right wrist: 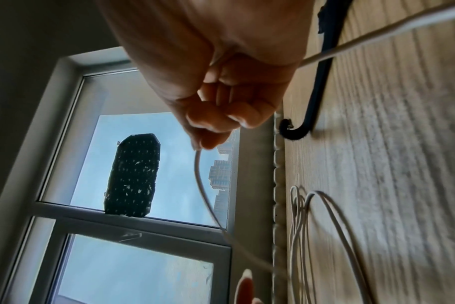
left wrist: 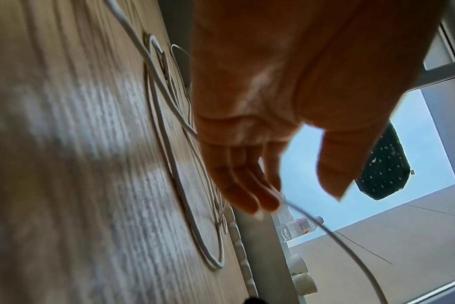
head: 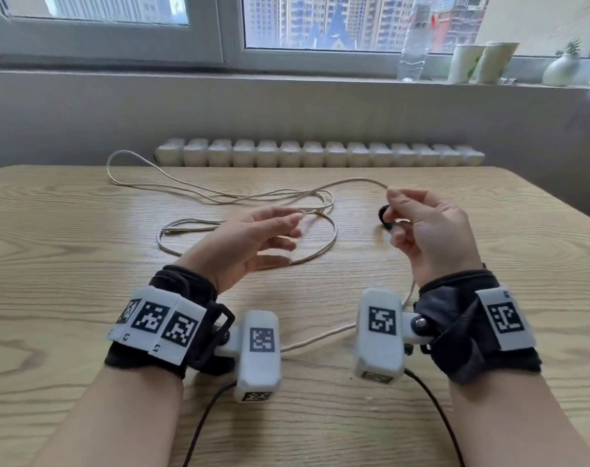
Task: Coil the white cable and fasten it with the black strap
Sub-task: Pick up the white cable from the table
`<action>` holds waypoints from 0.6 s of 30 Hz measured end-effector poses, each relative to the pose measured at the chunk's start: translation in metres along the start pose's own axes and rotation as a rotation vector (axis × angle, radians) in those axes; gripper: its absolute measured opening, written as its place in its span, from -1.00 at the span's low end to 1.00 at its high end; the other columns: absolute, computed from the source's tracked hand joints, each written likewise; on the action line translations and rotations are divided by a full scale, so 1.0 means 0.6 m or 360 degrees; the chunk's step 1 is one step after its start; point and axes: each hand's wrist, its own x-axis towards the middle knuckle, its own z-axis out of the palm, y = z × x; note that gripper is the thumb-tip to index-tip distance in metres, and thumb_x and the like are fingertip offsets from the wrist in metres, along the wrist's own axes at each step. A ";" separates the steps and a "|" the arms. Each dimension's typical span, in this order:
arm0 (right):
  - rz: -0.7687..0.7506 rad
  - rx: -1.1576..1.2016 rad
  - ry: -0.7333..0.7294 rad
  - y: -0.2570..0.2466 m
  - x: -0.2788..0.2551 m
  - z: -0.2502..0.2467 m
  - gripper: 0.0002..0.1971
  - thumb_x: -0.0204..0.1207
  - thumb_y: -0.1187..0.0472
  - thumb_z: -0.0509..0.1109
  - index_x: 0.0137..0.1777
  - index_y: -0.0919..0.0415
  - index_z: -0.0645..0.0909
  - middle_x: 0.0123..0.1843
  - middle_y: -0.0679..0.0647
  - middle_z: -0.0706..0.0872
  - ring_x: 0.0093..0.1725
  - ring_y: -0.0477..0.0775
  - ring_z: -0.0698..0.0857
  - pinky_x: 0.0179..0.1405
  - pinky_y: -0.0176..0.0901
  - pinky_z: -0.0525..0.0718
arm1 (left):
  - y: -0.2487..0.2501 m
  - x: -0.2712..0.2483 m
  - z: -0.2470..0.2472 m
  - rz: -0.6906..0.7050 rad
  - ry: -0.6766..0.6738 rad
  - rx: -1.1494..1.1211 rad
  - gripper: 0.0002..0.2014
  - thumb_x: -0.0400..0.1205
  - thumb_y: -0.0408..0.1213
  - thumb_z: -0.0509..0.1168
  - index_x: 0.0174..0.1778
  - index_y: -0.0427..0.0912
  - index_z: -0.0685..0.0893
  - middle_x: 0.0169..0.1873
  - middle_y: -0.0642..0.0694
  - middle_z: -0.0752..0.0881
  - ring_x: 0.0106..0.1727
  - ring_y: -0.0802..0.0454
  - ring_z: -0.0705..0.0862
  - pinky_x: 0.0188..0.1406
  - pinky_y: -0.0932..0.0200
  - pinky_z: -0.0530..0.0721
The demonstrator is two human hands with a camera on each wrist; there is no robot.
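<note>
The white cable [head: 335,230] lies in loose loops across the middle of the wooden table [head: 67,237]. My right hand [head: 392,197] is raised above the table and pinches a strand between thumb and forefinger. That strand runs down past my wrist and off to the left. The right wrist view shows the same pinch of the right hand [right wrist: 208,133] on the cable [right wrist: 199,176]. The black strap [head: 382,215] lies curled on the table just behind this hand, also seen as the strap [right wrist: 317,98]. My left hand [head: 287,237] hovers over a loop with fingers straight, empty; the left wrist view shows the left hand [left wrist: 299,197] above the cable [left wrist: 169,156].
A white radiator [head: 320,153] runs behind the table's far edge. On the window sill stand a plastic bottle [head: 413,45], two paper cups [head: 482,62] and a small vase [head: 561,69]. Black leads [head: 202,426] trail from the wrist cameras toward me.
</note>
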 end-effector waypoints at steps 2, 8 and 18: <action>0.0012 -0.0061 -0.0024 0.000 0.000 0.002 -0.90 0.50 0.33 0.44 -0.22 0.21 0.61 -0.46 0.07 0.64 -0.63 -0.09 0.42 -0.69 -0.39 0.39 | -0.002 0.005 -0.009 0.0079 0.0298 -0.0140 -0.63 0.46 -0.19 0.38 0.16 -0.25 0.64 -0.13 -0.07 0.68 -0.11 0.07 0.66 -0.16 0.22 0.69; 0.0176 0.0068 -0.0263 -0.007 -0.002 0.001 -0.92 0.37 0.30 0.49 -0.21 0.19 0.63 -0.44 0.05 0.64 -0.62 -0.12 0.40 -0.69 -0.41 0.36 | -0.001 0.002 -0.007 0.0276 0.0286 0.0064 -0.73 0.50 -0.06 0.31 0.09 0.00 0.70 0.11 0.11 0.76 0.28 0.15 0.61 0.37 0.03 0.40; 0.0195 0.0479 -0.0060 -0.012 0.010 -0.002 -0.91 0.50 0.30 0.40 -0.20 0.13 0.61 -0.52 -0.06 0.61 -0.69 -0.19 0.36 -0.69 -0.41 0.31 | 0.007 -0.016 0.018 0.0143 -0.0420 0.0223 -0.70 0.59 -0.18 0.20 0.05 -0.29 0.72 -0.38 -0.04 0.66 -0.32 0.11 0.65 -0.11 0.12 0.72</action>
